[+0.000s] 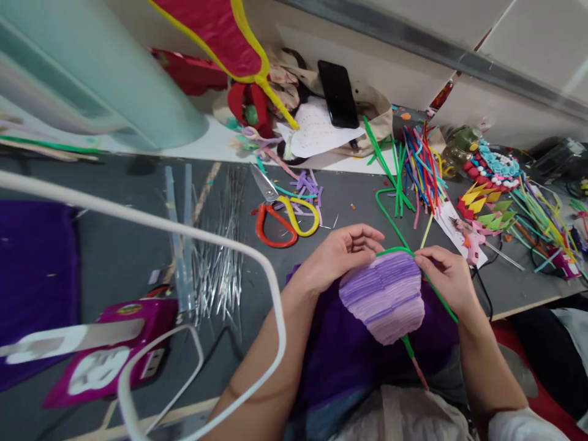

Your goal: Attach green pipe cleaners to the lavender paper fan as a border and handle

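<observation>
A fan-shaped piece [386,294] in striped purple and pale pink lies over a purple cloth [331,361] at the table's front. Green fuzzy wire [395,250] runs along its top edge, and a green and brown stem [408,348] comes out below. My left hand [351,251] pinches the piece and the wire at the top left corner, its other fingers curled. With thumb and forefinger my right hand [443,269] grips the green wire at the top right corner. One length of this wire bends up over the table, and another passes under my right hand.
Scissors [278,223] with red and yellow handles, silver wires [225,257] and clear glue sticks [184,245] lie to the left. A white curved rod [184,226] crosses the left foreground. Pipe-cleaner bundles [425,168], a phone [337,92] and a magenta box [124,343] stand around.
</observation>
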The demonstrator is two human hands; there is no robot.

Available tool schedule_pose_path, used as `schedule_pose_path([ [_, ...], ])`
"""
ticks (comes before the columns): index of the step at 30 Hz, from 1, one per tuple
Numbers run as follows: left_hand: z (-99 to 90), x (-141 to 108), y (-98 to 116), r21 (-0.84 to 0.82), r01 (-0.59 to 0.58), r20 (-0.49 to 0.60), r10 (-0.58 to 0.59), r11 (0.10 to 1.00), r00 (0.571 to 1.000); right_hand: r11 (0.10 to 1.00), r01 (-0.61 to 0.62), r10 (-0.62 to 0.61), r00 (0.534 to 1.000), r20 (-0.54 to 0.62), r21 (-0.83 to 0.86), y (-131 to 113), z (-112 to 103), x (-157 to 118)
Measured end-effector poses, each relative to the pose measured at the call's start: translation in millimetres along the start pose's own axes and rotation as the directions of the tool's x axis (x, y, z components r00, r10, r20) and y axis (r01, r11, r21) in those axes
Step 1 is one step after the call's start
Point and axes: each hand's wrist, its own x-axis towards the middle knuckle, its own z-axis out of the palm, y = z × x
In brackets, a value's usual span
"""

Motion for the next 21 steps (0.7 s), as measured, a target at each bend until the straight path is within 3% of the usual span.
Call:
schedule_pose_path([
  [8, -3.5, 3, -5, 0.005, 0.031, -0.012, -0.031, 1.0, 0.999, 0.957, -0.188, 0.182, 0.982, 0.047, 0.223, 12, 2, -14],
  [15, -4.7, 6, -6, -0.013, 0.052, -0.027, -0.053, 0.999, 0.998, 0.921, -0.244, 0.239, 0.969, 0.054, 0.302, 18, 7, -24],
  [21, -6.0, 10, -11, -0.012, 0.073, -0.065, -0.074, 0.997, 0.995, 0.882, -0.234, 0.209, 0.972, 0.105, 0.409, 29, 17, -30],
])
